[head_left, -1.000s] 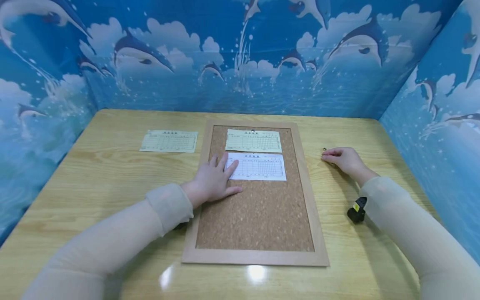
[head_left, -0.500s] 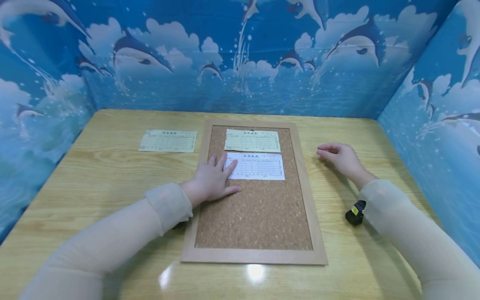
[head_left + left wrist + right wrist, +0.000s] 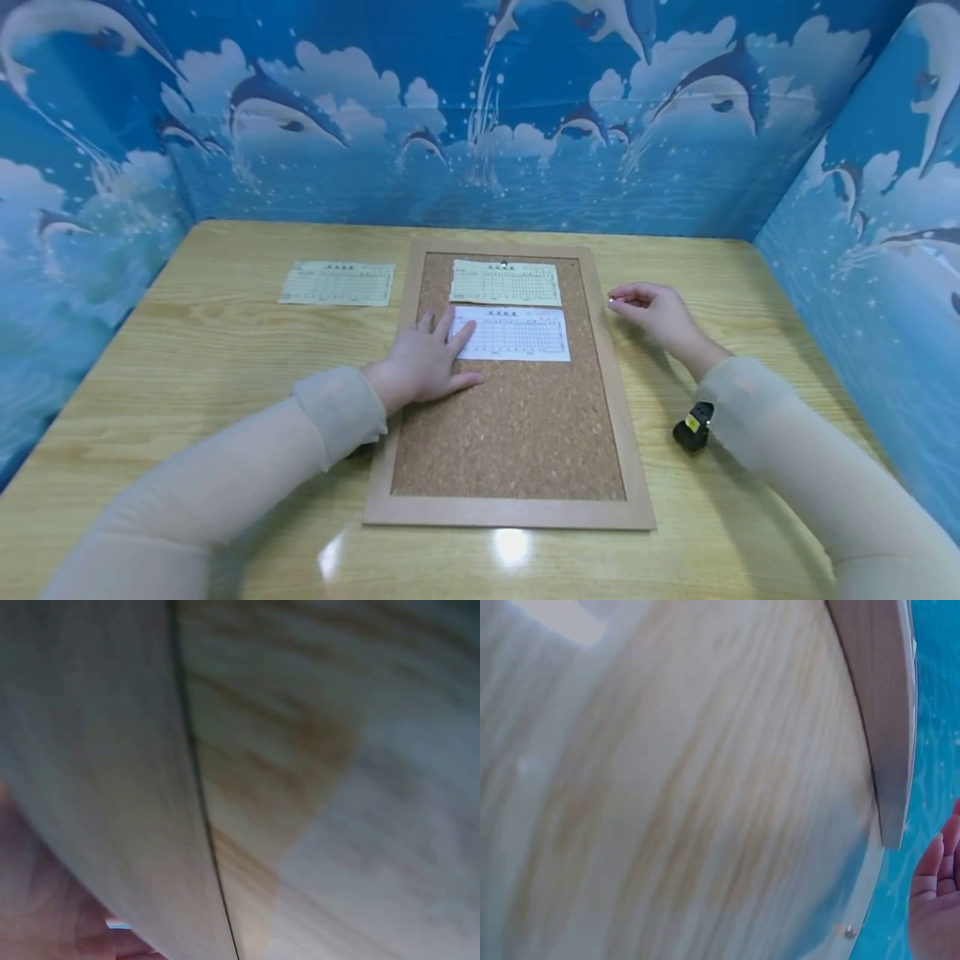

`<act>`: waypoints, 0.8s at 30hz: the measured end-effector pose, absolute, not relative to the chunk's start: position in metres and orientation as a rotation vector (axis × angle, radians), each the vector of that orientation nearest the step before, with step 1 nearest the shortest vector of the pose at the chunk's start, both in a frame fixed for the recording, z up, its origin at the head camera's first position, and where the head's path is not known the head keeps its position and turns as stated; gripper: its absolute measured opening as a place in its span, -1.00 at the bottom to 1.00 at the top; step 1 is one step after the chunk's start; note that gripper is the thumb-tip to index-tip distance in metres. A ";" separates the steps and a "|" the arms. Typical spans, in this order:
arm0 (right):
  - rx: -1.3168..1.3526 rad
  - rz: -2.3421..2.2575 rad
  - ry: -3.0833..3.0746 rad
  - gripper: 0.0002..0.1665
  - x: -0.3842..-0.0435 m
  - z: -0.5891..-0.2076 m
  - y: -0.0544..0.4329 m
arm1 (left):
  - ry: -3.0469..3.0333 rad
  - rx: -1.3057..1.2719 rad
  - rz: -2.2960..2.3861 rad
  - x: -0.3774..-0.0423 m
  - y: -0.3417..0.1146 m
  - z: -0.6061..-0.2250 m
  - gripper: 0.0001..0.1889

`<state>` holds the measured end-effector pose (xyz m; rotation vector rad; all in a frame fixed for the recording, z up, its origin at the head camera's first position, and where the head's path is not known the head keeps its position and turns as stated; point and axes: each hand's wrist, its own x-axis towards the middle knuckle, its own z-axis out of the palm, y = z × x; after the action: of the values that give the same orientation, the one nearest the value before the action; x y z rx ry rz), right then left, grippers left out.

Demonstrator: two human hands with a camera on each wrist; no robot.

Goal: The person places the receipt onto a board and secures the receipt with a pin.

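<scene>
My left hand lies with fingers spread on the left side of the cork board, fingertips over the left edge of a white printed slip. Above that slip, a pale green slip has a shiny thumbtack at its top middle. My right hand is just right of the board's frame, thumb and forefinger pinching a small shiny thumbtack. In the right wrist view, part of the right hand shows at the right edge. The left wrist view shows a bit of the left palm.
A second pale green slip lies on the wooden table left of the board. Blue dolphin-print cloth hangs behind and at both sides. A black wrist camera hangs under the right sleeve.
My right hand has moved left toward the board's frame with the thumbtack between its fingertips. The left hand and the slips have stayed where they were.
</scene>
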<state>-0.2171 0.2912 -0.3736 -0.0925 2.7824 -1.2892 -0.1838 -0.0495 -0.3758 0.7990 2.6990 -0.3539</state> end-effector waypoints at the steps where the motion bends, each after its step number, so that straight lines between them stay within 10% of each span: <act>1: -0.090 -1.292 2.771 -0.58 -0.218 -0.373 0.289 | 2.698 0.799 -0.354 -0.184 -0.049 -0.376 -0.08; 24: -0.082 -1.329 2.600 -0.62 -0.226 -0.367 0.245 | 2.694 0.795 -0.354 -0.185 -0.048 -0.377 -0.09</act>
<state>-0.2257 0.2450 -0.3666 -0.0820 2.5997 -1.3294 -0.1853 -0.0483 -0.3769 0.7949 2.6940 -0.3543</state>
